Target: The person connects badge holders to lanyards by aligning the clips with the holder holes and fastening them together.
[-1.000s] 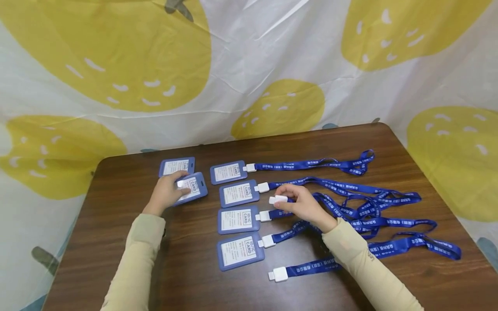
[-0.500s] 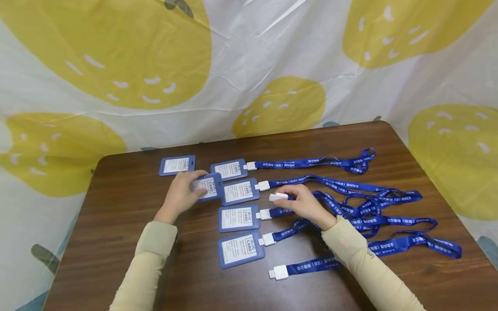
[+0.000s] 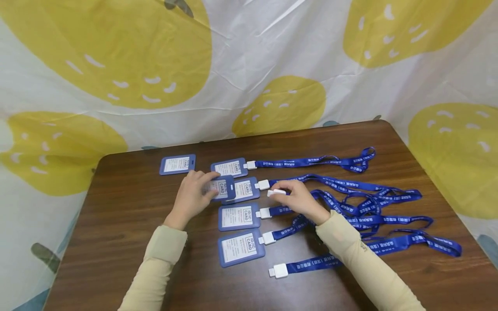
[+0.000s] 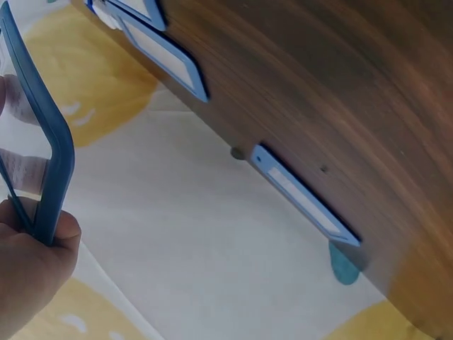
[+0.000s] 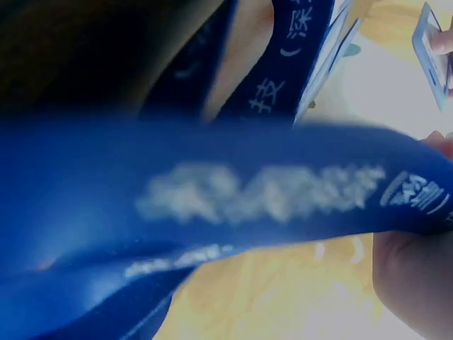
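Observation:
My left hand (image 3: 190,196) pinches a blue-framed badge holder (image 3: 224,188) by its edge, thumb on one side and fingers on the other. In the left wrist view that badge holder stands clear of the table, and in the head view it overlaps a badge holder (image 3: 247,188) lying behind it. A short way to the right, my right hand (image 3: 299,198) pinches the white clip (image 3: 277,192) of a blue lanyard. The clip's tip points left, toward the held badge holder, with a gap between them. The lanyard's printed strap (image 5: 262,191) fills much of the right wrist view.
Several badge holders (image 3: 239,217) lie in a column on the brown table (image 3: 116,242), joined to blue lanyards (image 3: 362,220) that overlap at right. One single badge holder (image 3: 177,164) lies at back left. A loose lanyard clip (image 3: 280,271) lies in front. A patterned curtain (image 3: 163,125) hangs behind.
My left hand has carried the badge holder rightward from beside the single one at back left, nearer the right hand. The right hand, still pinching the clip, has shifted only slightly.

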`<state>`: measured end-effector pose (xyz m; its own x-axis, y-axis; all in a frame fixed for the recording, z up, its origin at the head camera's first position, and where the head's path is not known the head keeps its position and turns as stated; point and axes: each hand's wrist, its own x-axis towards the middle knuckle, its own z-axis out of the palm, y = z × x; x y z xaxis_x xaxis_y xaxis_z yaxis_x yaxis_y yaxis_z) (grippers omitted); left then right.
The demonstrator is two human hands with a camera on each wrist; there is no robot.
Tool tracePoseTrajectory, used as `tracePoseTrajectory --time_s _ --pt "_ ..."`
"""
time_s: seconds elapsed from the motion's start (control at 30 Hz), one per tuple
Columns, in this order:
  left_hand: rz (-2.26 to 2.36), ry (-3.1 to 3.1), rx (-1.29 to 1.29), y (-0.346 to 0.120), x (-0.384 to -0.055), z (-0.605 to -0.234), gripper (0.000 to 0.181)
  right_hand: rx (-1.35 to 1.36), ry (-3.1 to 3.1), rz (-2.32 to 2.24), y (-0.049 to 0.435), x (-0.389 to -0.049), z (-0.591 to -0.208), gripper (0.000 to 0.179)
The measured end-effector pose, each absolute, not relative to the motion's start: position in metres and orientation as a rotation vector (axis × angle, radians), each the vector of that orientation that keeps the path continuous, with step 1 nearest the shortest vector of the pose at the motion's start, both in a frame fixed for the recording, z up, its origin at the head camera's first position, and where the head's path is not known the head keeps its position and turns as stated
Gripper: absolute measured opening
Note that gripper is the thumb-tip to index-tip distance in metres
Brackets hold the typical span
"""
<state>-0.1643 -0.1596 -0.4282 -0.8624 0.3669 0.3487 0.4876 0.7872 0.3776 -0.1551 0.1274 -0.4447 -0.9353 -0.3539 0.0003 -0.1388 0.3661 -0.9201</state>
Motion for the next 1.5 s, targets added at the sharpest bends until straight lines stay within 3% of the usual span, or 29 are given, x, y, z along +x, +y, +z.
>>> tracePoseTrajectory --time_s 0.53,1.5 --pt "-0.609 -2.527 -0.807 -0.131 -0.158 -0.428 0.041 -0.712 2.602 -1.429 0.113 -0.168 -0.451 0.009" --pt "-0.644 -2.401 -0.812 -0.108 -0.151 -0.437 0.039 -0.814 2.608 -1.437 0.109 -0.168 -0.443 0.010"
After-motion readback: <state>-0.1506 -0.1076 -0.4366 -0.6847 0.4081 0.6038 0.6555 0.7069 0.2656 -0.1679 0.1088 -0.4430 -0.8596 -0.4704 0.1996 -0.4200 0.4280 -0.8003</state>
